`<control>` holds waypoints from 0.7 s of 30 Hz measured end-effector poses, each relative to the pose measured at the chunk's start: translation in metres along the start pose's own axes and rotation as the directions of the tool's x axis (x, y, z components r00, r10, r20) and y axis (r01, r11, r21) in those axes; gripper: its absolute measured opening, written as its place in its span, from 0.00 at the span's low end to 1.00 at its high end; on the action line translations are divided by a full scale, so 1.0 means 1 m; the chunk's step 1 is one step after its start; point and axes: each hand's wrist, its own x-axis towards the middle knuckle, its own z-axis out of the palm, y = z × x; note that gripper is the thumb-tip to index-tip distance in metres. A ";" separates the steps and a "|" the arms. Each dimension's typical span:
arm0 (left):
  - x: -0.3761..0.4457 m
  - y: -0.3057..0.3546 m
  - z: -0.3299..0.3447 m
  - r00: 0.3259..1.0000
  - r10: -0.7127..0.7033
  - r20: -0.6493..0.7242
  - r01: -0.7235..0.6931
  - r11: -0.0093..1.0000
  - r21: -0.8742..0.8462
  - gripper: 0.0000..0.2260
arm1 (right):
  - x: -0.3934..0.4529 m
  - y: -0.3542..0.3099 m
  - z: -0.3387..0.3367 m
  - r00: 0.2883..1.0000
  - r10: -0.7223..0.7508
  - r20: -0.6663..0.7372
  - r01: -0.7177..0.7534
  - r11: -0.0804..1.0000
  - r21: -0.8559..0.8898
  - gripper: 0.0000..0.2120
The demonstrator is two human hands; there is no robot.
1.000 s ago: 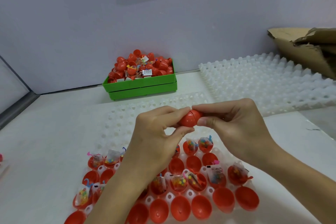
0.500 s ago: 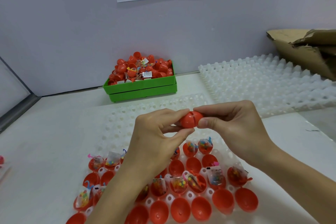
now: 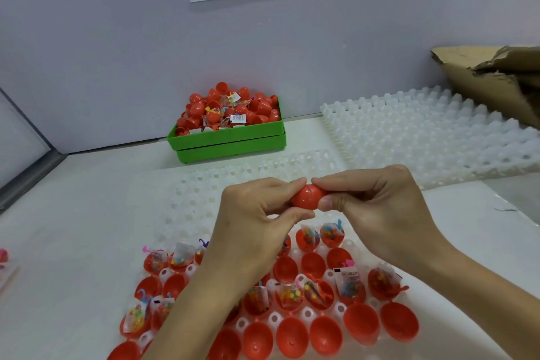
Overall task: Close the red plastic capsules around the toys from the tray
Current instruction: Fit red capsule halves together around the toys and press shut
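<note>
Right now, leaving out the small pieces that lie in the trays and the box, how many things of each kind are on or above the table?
Hands: 2, left hand, right hand
Red capsule held between them: 1
White trays: 2, near tray, far tray
Green box: 1
Cardboard piece: 1
Total: 7

Two bare forearms come in from the near edge, left hand (image 3: 257, 222) and right hand (image 3: 377, 207), nails short and plain, wrists and fingers unadorned.
</note>
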 end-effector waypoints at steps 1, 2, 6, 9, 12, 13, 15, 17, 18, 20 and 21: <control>0.000 -0.001 0.000 1.000 -0.003 0.001 0.003 1.000 0.002 0.18 | 0.000 0.000 0.001 1.000 -0.008 0.002 0.008 1.000 -0.009 0.20; 0.000 -0.001 0.000 1.000 -0.010 0.002 0.010 1.000 -0.002 0.18 | -0.001 0.000 0.001 1.000 -0.011 0.003 0.011 1.000 -0.012 0.20; 0.000 -0.003 -0.001 0.998 -0.062 0.014 0.063 0.996 -0.065 0.18 | 0.000 0.000 -0.001 1.000 0.017 0.009 -0.017 1.000 0.008 0.18; 0.000 -0.002 -0.002 0.996 -0.089 0.005 0.089 0.990 -0.109 0.19 | 0.002 -0.001 -0.004 0.999 0.042 0.021 -0.043 0.997 0.060 0.17; 0.000 0.000 -0.002 0.997 -0.082 0.003 0.081 0.991 -0.106 0.21 | 0.003 -0.002 -0.005 0.999 0.051 0.021 -0.052 0.996 0.079 0.17; 0.000 0.000 -0.001 0.997 -0.076 0.003 0.076 0.992 -0.098 0.21 | 0.003 -0.002 -0.005 0.998 0.052 0.019 -0.053 0.996 0.078 0.18; -0.001 0.000 0.000 0.998 -0.060 0.001 0.059 0.995 -0.078 0.19 | 0.003 -0.001 -0.004 0.998 0.053 0.019 -0.054 0.996 0.069 0.19; -0.001 0.000 0.001 0.999 -0.035 0.006 0.035 0.998 -0.058 0.18 | 0.002 0.000 -0.003 0.999 0.049 0.014 -0.049 0.997 0.051 0.21; -0.001 0.000 0.002 1.000 -0.025 0.008 0.025 0.998 -0.049 0.17 | 0.002 0.001 -0.003 0.999 0.049 0.009 -0.049 0.998 0.047 0.22; -0.001 0.001 0.003 1.000 -0.003 0.021 0.004 1.000 -0.010 0.16 | 0.001 0.003 -0.001 0.998 0.061 -0.001 -0.061 0.997 0.053 0.23; -0.001 0.001 0.003 1.000 0.007 0.026 -0.007 1.000 0.014 0.16 | 0.001 0.004 0.000 0.997 0.072 -0.002 -0.072 0.996 0.054 0.23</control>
